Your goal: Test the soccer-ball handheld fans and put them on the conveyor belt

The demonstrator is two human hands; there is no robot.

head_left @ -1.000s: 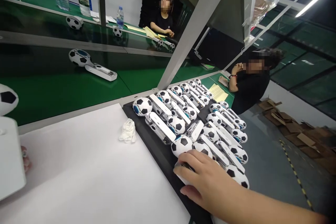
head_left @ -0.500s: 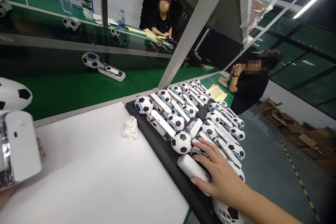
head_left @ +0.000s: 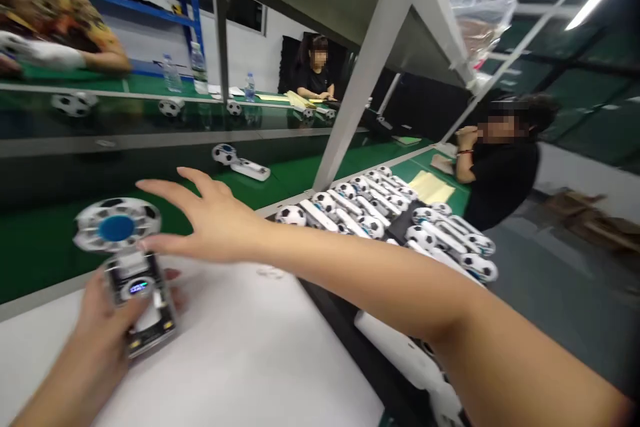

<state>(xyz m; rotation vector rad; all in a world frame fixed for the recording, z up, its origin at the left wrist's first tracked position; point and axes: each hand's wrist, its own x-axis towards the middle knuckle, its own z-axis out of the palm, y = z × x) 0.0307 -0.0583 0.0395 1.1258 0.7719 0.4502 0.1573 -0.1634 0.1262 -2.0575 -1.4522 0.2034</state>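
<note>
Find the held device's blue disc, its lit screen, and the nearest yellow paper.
Blue disc (head_left: 116, 227), head view, its middle.
Lit screen (head_left: 138, 287), head view, centre of its display.
Nearest yellow paper (head_left: 431, 187), head view, middle of its upper face.

Nearer than the slanted grey post (head_left: 357, 97), the white sheet (head_left: 245, 353) offers a broad open lane, narrowed on its left by the left hand (head_left: 107, 320). Packed ball-patterned units (head_left: 373, 225) crowd the black tray (head_left: 325, 307) near the post's foot, and the right forearm (head_left: 350, 263) bars the way above them. Left of the post, one separate unit (head_left: 250, 169) interrupts the green surface (head_left: 295, 177).
</note>
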